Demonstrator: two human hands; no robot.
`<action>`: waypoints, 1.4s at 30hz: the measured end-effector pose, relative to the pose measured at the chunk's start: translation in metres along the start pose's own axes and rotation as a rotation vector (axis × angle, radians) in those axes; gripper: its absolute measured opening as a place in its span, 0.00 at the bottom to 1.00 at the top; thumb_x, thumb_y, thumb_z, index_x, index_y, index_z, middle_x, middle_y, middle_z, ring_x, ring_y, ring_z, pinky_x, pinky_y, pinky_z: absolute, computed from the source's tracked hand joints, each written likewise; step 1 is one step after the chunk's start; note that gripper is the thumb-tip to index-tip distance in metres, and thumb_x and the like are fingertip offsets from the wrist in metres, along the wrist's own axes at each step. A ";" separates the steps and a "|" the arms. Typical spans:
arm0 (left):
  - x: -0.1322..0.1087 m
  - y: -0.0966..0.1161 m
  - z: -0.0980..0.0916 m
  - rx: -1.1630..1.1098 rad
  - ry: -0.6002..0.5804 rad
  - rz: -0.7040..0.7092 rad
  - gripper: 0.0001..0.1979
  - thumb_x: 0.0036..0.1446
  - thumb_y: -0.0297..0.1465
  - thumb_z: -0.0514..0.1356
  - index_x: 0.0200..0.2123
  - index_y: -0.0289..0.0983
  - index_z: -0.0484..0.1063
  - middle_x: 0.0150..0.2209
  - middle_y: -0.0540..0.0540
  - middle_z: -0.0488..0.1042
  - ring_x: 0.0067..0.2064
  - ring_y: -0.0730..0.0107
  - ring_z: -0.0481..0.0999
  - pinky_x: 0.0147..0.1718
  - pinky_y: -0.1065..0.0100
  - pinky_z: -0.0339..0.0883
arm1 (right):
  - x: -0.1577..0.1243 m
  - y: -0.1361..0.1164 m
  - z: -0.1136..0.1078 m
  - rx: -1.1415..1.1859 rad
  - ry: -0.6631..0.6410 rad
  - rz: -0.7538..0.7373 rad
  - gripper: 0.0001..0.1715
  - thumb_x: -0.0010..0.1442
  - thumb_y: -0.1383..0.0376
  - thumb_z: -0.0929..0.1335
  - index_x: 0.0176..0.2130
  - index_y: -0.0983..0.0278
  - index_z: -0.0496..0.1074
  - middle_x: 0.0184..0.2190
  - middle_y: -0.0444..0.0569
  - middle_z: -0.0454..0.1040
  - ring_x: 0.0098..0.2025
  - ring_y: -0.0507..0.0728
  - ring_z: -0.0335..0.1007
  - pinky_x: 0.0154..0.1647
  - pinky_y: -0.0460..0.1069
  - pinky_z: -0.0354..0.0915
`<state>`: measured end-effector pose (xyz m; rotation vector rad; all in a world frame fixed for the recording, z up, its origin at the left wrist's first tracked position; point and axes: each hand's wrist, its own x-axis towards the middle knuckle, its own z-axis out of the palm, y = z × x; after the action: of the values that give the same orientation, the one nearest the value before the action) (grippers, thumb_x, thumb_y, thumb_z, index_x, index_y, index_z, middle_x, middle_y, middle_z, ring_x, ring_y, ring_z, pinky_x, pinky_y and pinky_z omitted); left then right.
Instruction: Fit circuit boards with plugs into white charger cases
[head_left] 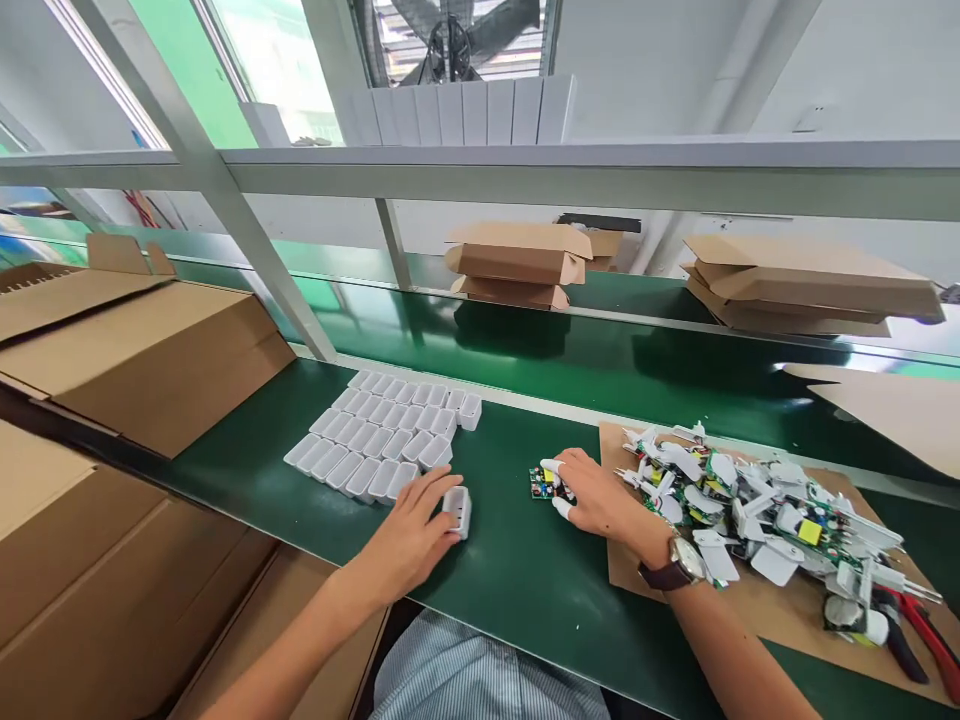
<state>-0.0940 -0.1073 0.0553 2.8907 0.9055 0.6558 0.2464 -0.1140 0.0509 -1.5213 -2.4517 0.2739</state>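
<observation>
My left hand (416, 525) is closed around a small white plastic housing (459, 508) standing on the green table, fingers on its far-left side and thumb near its front. Just beyond that hand, several similar white housings (375, 430) stand in tight rows, open tops up. My right hand (592, 490), with white covers on the thumb and a fingertip, grips a small circuit board (541, 484) bearing yellow and green parts; the hand hides part of it. To its right, a heap of circuit boards with white plastic pieces (750, 500) lies on a cardboard sheet (624, 568).
Red-handled pliers (930, 640) lie at the heap's near right. Large cardboard boxes (150, 350) stand at the left. A grey frame bar (525, 180) crosses above the table. Behind it are folded cartons (517, 255) and more flat cartons (810, 285).
</observation>
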 end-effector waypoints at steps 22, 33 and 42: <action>0.095 0.003 0.098 -0.685 -0.095 -0.190 0.42 0.62 0.32 0.64 0.72 0.45 0.44 0.63 0.35 0.67 0.61 0.51 0.71 0.59 0.47 0.69 | -0.018 -0.008 0.011 0.084 0.429 0.117 0.29 0.60 0.74 0.65 0.59 0.59 0.62 0.50 0.56 0.72 0.52 0.66 0.69 0.48 0.64 0.74; 0.096 0.003 0.101 -0.632 0.086 -0.128 0.37 0.65 0.29 0.60 0.71 0.45 0.45 0.62 0.36 0.69 0.61 0.50 0.72 0.60 0.45 0.68 | -0.021 -0.030 0.007 0.075 0.505 0.024 0.44 0.64 0.74 0.66 0.72 0.57 0.49 0.56 0.58 0.73 0.57 0.66 0.72 0.54 0.64 0.74; 0.092 0.000 0.100 -0.540 0.111 -0.062 0.36 0.66 0.26 0.57 0.72 0.44 0.46 0.64 0.38 0.69 0.65 0.52 0.67 0.62 0.47 0.65 | -0.020 -0.029 0.016 0.097 0.477 0.001 0.42 0.63 0.74 0.65 0.71 0.60 0.51 0.56 0.59 0.72 0.58 0.66 0.69 0.54 0.64 0.73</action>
<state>0.0152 -0.0481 -0.0003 2.3589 0.6893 0.8993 0.2253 -0.1455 0.0415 -1.3591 -2.0325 0.0219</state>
